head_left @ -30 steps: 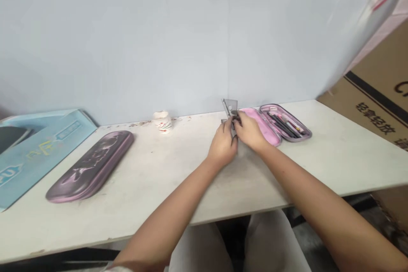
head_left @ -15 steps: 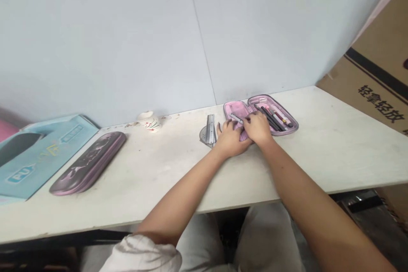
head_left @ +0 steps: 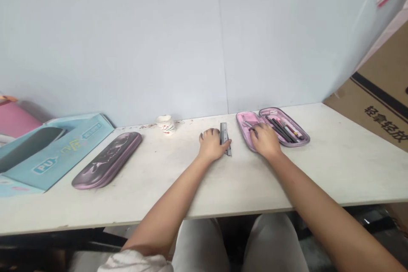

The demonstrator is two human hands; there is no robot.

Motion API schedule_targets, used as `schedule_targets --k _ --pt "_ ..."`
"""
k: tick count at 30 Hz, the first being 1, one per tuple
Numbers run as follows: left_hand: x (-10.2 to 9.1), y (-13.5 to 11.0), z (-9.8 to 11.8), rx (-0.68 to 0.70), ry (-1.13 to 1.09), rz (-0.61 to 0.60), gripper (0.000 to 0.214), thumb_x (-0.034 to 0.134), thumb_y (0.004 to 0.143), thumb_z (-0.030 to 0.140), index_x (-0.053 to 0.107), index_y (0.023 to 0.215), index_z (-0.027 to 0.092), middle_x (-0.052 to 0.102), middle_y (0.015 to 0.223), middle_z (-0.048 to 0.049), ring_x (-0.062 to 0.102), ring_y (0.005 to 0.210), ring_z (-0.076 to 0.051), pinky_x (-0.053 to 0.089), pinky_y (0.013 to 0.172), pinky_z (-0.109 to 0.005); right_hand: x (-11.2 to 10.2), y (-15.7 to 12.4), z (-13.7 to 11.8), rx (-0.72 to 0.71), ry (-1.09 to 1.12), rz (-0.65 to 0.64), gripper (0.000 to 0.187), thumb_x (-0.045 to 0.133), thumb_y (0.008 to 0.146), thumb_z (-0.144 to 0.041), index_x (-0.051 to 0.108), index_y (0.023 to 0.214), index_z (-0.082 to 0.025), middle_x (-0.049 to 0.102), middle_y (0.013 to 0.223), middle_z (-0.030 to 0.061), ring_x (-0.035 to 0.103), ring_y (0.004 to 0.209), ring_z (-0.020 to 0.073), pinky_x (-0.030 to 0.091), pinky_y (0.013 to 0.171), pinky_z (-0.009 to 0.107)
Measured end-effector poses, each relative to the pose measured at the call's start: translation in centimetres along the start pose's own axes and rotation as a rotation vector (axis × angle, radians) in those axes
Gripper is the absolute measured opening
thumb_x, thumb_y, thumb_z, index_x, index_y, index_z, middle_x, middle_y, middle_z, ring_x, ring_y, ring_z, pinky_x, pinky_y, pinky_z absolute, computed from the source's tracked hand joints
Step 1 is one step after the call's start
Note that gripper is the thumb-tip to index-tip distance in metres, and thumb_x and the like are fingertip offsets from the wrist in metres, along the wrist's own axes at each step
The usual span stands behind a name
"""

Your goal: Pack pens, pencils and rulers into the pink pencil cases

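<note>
My left hand lies on the table with its fingers apart, partly over a clear protractor that is mostly hidden. Its thumb reaches across a grey ruler that lies on top. To the right a pink pencil case lies unzipped and spread flat. My right hand is on its left half, fingers curled down over a slim light-grey thing whose end sticks out; the fingertips are partly hidden. Several dark pens and a few coloured ones lie in the right half.
A closed dark pencil case with pink trim lies at the left, beside a light-blue box. A patterned paper cup stands near the wall. A large cardboard box is at the right. The table's front edge runs before my knees.
My left hand has left the open pencil case and moved left onto the ruler and protractor. My right hand stays at the case. The view has shifted a little.
</note>
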State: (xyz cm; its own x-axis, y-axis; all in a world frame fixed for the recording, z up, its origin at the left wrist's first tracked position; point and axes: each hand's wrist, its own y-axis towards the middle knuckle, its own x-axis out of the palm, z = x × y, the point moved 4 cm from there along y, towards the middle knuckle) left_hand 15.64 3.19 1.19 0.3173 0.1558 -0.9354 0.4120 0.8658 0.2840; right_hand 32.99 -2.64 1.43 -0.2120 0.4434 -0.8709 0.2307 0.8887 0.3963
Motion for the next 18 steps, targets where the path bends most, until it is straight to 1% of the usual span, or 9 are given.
schedule_targets --k 2,4,6,8,10,12,15,18 --pt "0.6 -0.4 -1.1 -0.042 0.024 -0.010 0.061 0.048 0.073 0.060 0.050 0.107 0.010 0.051 0.115 -0.0180 0.042 0.113 -0.032 0.024 0.099 -0.052 0.1 0.0 -2.3 -0.071 0.014 -0.015 0.035 0.032 0.087 -0.026 0.061 0.104 -0.014 0.061 0.108 0.0120 0.050 0.106 0.0232 0.034 0.091 0.032" --pt "1.2 -0.5 -1.5 -0.067 0.021 -0.016 0.061 0.047 0.072 0.060 0.050 0.106 0.009 0.051 0.113 -0.0193 0.042 0.113 -0.033 0.024 0.099 -0.052 0.7 0.1 -4.7 -0.108 0.032 -0.108 0.036 0.033 0.087 -0.029 0.058 0.108 -0.014 0.062 0.106 0.0126 0.054 0.103 0.0232 0.037 0.086 0.032" --pt "1.7 -0.5 -1.5 -0.078 0.016 -0.026 0.053 0.046 0.076 0.052 0.050 0.106 0.008 0.051 0.113 -0.0199 0.042 0.112 -0.032 0.025 0.098 -0.051 1.6 0.4 -6.6 -0.090 0.023 -0.251 0.039 0.035 0.086 -0.035 0.055 0.111 -0.012 0.064 0.103 0.0151 0.058 0.097 0.0251 0.041 0.080 0.033" --pt "2.0 -0.4 -1.4 -0.085 0.011 -0.032 0.043 0.044 0.078 0.040 0.050 0.106 0.007 0.050 0.113 -0.0202 0.043 0.112 -0.032 0.026 0.098 -0.049 2.6 0.7 -7.8 -0.047 -0.019 -0.373 0.044 0.038 0.084 -0.040 0.053 0.111 -0.009 0.063 0.103 0.0186 0.059 0.096 0.0278 0.042 0.076 0.035" --pt "1.9 -0.4 -1.4 -0.098 -0.001 -0.025 0.039 0.043 0.079 0.032 0.050 0.106 0.006 0.051 0.112 -0.0208 0.044 0.110 -0.031 0.029 0.096 -0.047 3.3 1.3 -8.5 -0.014 -0.063 -0.436 0.047 0.039 0.083 -0.041 0.054 0.110 -0.007 0.062 0.107 0.0211 0.059 0.098 0.0295 0.043 0.076 0.035" --pt "1.8 -0.4 -1.6 -0.103 -0.025 -0.016 0.037 0.043 0.078 0.029 0.049 0.106 0.005 0.051 0.111 -0.0212 0.045 0.109 -0.031 0.033 0.093 -0.044 3.8 1.9 -8.7 0.009 -0.087 -0.470 0.047 0.039 0.082 -0.041 0.056 0.108 -0.006 0.062 0.108 0.0224 0.059 0.100 0.0299 0.043 0.077 0.035" --pt "1.6 -0.3 -2.0 -0.115 -0.064 -0.009 0.038 0.045 0.077 0.030 0.048 0.106 0.006 0.051 0.111 -0.0211 0.046 0.107 -0.032 0.036 0.088 -0.042 4.5 2.9 -8.9 0.034 -0.100 -0.495 0.046 0.039 0.082 -0.041 0.059 0.104 -0.005 0.062 0.108 0.0235 0.058 0.101 0.0296 0.043 0.078 0.034" --pt "1.4 0.0 -2.8 -0.171 -0.086 0.001 0.038 0.044 0.079 0.033 0.048 0.107 0.007 0.052 0.110 -0.0210 0.048 0.106 -0.033 0.037 0.086 -0.043 5.1 3.4 -9.0 0.069 -0.102 -0.482 0.049 0.037 0.083 -0.041 0.055 0.109 -0.004 0.060 0.111 0.0242 0.058 0.103 0.0286 0.042 0.080 0.033"
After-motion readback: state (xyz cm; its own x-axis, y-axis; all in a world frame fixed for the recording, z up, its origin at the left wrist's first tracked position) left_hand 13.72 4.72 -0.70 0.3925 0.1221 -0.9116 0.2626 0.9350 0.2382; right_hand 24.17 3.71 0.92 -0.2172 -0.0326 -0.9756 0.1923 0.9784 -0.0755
